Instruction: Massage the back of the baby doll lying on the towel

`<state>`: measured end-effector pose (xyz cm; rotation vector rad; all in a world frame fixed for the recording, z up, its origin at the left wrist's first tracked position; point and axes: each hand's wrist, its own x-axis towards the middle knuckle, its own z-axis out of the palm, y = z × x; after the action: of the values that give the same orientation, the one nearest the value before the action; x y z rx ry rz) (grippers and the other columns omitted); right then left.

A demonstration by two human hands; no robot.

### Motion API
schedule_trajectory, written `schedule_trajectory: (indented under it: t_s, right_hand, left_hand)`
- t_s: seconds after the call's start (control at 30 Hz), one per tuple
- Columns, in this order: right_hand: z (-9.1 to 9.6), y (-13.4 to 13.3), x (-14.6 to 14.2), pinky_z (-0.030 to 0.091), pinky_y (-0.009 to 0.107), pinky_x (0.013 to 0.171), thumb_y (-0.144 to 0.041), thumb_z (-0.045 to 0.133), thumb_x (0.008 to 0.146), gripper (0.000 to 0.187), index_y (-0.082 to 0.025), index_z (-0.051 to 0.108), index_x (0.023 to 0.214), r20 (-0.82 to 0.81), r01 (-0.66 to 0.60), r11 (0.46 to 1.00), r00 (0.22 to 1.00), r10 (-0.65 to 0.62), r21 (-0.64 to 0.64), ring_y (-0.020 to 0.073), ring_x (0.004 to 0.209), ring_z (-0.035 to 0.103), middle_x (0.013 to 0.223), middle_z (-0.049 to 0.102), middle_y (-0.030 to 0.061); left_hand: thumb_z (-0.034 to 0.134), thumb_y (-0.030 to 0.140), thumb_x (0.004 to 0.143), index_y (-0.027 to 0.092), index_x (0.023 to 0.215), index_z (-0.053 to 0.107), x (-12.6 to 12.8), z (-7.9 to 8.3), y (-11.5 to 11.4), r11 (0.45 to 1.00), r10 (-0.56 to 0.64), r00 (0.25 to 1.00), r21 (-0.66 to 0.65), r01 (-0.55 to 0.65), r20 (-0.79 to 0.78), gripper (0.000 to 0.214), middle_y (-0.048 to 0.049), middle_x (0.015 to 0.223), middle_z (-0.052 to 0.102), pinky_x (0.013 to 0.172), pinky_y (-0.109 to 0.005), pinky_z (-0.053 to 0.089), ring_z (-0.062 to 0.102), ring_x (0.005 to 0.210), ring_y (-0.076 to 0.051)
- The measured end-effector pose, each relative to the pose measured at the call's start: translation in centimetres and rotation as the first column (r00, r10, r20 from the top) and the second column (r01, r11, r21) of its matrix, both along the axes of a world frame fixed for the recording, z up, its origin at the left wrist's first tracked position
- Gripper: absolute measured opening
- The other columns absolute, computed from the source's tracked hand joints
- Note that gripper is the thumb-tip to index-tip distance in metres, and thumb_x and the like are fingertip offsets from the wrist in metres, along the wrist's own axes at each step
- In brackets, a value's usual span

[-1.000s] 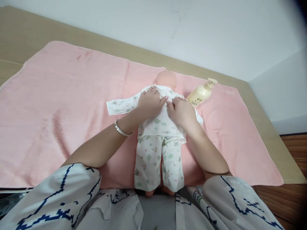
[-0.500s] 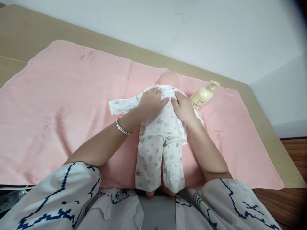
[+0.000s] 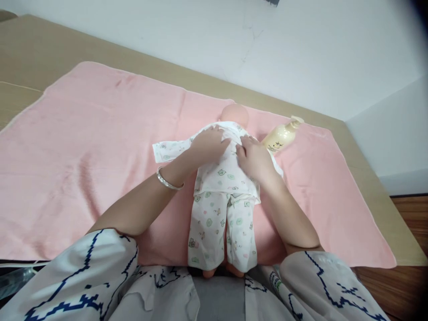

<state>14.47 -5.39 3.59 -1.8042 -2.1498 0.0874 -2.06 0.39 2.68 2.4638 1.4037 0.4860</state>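
Observation:
A baby doll (image 3: 234,113) lies face down, its head away from me and its feet at the near table edge. It wears a white printed top (image 3: 220,177) and matching trousers (image 3: 207,227). My left hand (image 3: 210,146), below a silver bangle (image 3: 169,179), rests on the left side of the doll's upper back with fingers bent on the cloth. On the right side of the back lies my right hand (image 3: 256,158), its fingers curved and apart. Neither hand holds anything that I can see. The doll's left-side sleeve stretches out flat.
A pale yellow pump bottle (image 3: 280,136) lies tilted on the pink blanket (image 3: 110,147), close beyond my right hand. The blanket covers much of a wooden table (image 3: 110,49). A white wall (image 3: 200,35) rises behind the table's far edge.
Both hands have slid slightly toward me and outward on the doll's back, fingers more bent. The cloth near the collar is more wrinkled. The view has tilted up a little.

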Motion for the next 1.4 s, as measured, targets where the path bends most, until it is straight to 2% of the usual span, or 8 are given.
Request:
schedule_trajectory:
  t_s: [0.13,0.37,0.63,0.77,0.97,1.1,1.27,1.4]
  right_hand:
    - [0.1,-0.9,-1.0,0.04,0.056,0.115,-0.028,0.035,0.101,0.038,-0.014,0.066,0.117,0.043,-0.016,0.999,0.999,0.015,0.028,0.035,0.133,0.056,0.134,0.066,0.0194]
    - [-1.8,2.9,3.0,0.023,0.059,0.125,-0.047,0.031,0.103,0.06,-0.012,0.044,0.151,-0.154,0.006,0.996,0.988,-0.019,-0.087,0.031,0.154,0.032,0.162,0.039,0.0172]
    - [-0.4,-0.1,-0.1,0.041,0.057,0.112,-0.036,0.034,0.103,0.039,-0.017,0.066,0.113,0.029,-0.013,0.999,1.0,0.012,0.048,0.0345,0.13,0.057,0.128,0.07,0.0174]
    - [-0.4,0.2,0.2,0.047,0.052,0.107,-0.037,0.031,0.104,0.041,-0.018,0.068,0.106,0.044,-0.015,0.998,0.999,0.012,0.066,0.0333,0.121,0.063,0.118,0.073,0.017]
    - [-2.4,3.1,2.8,0.041,0.05,0.115,-0.047,0.033,0.104,0.051,-0.015,0.059,0.134,-0.121,-0.047,0.996,0.991,0.057,0.08,0.0304,0.14,0.052,0.144,0.061,0.0168]
    - [-2.0,2.6,2.1,0.041,0.05,0.114,-0.04,0.035,0.103,0.048,-0.01,0.06,0.133,-0.085,-0.005,0.996,0.996,0.012,0.084,0.0323,0.135,0.055,0.142,0.062,0.0211]
    - [-0.2,-0.4,-0.5,0.048,0.051,0.104,-0.032,0.036,0.102,0.038,-0.014,0.069,0.106,0.065,0.025,0.996,0.997,-0.031,0.087,0.0343,0.116,0.065,0.116,0.073,0.0204]
    - [-0.4,-0.6,-0.8,0.044,0.053,0.111,-0.035,0.037,0.102,0.042,-0.012,0.069,0.116,0.045,-0.005,0.994,0.999,0.0,0.109,0.0358,0.132,0.057,0.131,0.068,0.0208]
  left_hand:
    - [0.029,0.036,0.104,0.006,0.133,0.059,0.2,-1.1,1.0,0.999,0.031,0.999,-0.018,-0.031,-0.009,0.052,-0.0186,0.141,0.061,0.114,-0.042,0.041,0.054,0.135,-0.029]
    - [0.038,0.03,0.102,0.005,0.124,0.065,1.8,2.2,-5.0,0.999,-0.025,0.985,0.04,0.032,-0.168,0.043,-0.0214,0.129,0.066,0.109,-0.046,0.044,0.059,0.126,-0.031]
    - [0.021,0.043,0.106,0.01,0.149,0.043,0.3,-1.0,1.3,0.983,0.045,0.999,-0.177,-0.044,-0.002,0.058,-0.0175,0.162,0.039,0.121,-0.073,0.016,0.03,0.153,-0.032]
    - [0.027,0.043,0.106,0.011,0.148,0.046,0.8,-0.3,-0.6,0.989,0.064,0.997,-0.131,-0.07,-0.043,0.056,-0.0184,0.161,0.04,0.122,-0.068,0.019,0.03,0.153,-0.032]
    - [0.038,0.031,0.103,0.012,0.135,0.06,1.4,1.6,-4.6,0.997,-0.072,0.984,-0.013,0.071,-0.165,0.043,-0.0189,0.147,0.056,0.12,-0.058,0.03,0.047,0.141,-0.032]
    - [0.03,0.037,0.106,0.01,0.122,0.067,1.2,1.5,-3.6,0.998,-0.064,0.991,-0.027,0.061,-0.115,0.049,-0.02,0.136,0.063,0.117,-0.059,0.033,0.054,0.133,-0.032]
    - [0.029,0.051,0.105,0.007,0.141,0.053,0.8,-0.4,-0.6,0.999,0.013,1.0,-0.051,-0.012,0.027,0.062,-0.0208,0.155,0.048,0.119,-0.056,0.033,0.04,0.147,-0.033]
    - [0.024,0.044,0.108,0.019,0.132,0.062,0.6,-1.4,0.8,0.998,-0.055,0.997,0.002,0.055,0.054,0.052,-0.0154,0.136,0.065,0.111,-0.047,0.043,0.055,0.134,-0.028]
